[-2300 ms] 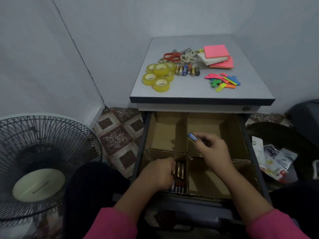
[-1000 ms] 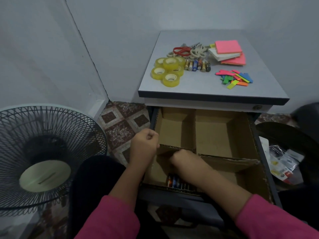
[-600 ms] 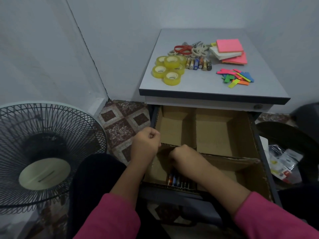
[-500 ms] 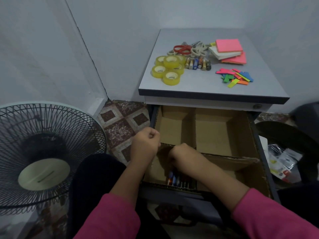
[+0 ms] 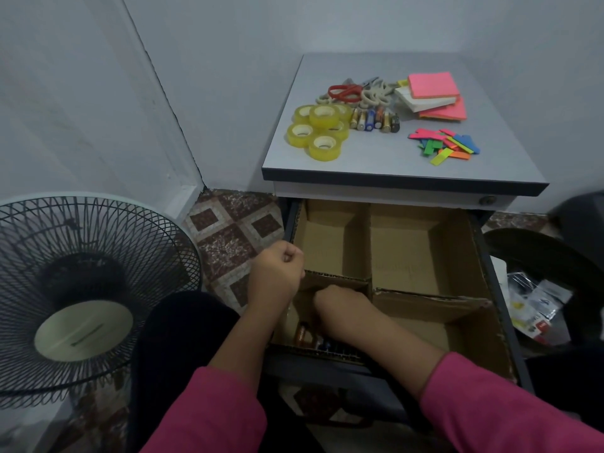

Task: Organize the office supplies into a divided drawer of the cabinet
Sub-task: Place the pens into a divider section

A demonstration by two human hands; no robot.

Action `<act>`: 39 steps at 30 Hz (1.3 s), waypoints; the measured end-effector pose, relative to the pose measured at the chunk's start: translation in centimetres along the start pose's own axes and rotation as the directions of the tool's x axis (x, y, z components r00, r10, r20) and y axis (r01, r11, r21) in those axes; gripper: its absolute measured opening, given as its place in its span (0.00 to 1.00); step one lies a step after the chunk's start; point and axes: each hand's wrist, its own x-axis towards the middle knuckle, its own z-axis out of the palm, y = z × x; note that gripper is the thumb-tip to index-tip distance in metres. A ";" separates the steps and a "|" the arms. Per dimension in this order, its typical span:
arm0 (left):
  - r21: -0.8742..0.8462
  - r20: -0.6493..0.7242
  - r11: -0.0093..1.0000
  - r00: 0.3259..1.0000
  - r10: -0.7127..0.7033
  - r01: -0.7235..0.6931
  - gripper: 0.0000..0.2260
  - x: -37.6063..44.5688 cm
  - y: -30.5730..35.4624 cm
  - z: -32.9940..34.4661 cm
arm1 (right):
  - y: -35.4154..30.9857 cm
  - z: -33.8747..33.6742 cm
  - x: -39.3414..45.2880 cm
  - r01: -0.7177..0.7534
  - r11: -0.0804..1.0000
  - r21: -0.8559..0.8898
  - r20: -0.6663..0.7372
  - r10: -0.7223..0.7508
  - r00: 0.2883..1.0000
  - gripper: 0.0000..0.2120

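The cabinet [image 5: 405, 183] fills the right half of the frame, its divided drawer [image 5: 480, 276] pulled open below the grey top. Since a couple of seconds ago the right hand [image 5: 340, 308] has swung from over the drawer's middle, where it pinched a blue battery, down into the lower-left compartment, and the left hand [image 5: 276, 276] has lifted out of that compartment to its upper-left edge. That suggests the battery has gone in with the others. The right hand's fingers reach down out of sight, so whether it grips anything cannot be told; the left hand is curled into a fist with nothing visible in it. The stored batteries [image 5: 322, 344] lie just below the right hand. Tape rolls [image 5: 315, 130], sticky notes [image 5: 433, 94], loose batteries [image 5: 374, 120] and coloured tabs [image 5: 444, 147] wait on top
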 end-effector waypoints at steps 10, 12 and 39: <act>-0.062 -0.003 0.998 1.000 -0.030 0.030 0.11 0.2 -0.1 -0.1 | -0.5 0.6 0.6 0.073 0.997 0.019 -0.061 -0.071 0.996 0.10; -0.068 0.000 0.997 1.000 -0.030 0.030 0.10 0.1 0.0 -0.1 | -0.9 0.7 0.5 0.096 0.995 -0.040 -0.078 -0.098 0.992 0.11; -0.167 -0.020 0.984 0.998 -0.066 0.062 0.10 0.3 0.1 -0.2 | -1.6 1.9 1.3 0.126 0.985 -0.119 -0.178 -0.146 0.973 0.14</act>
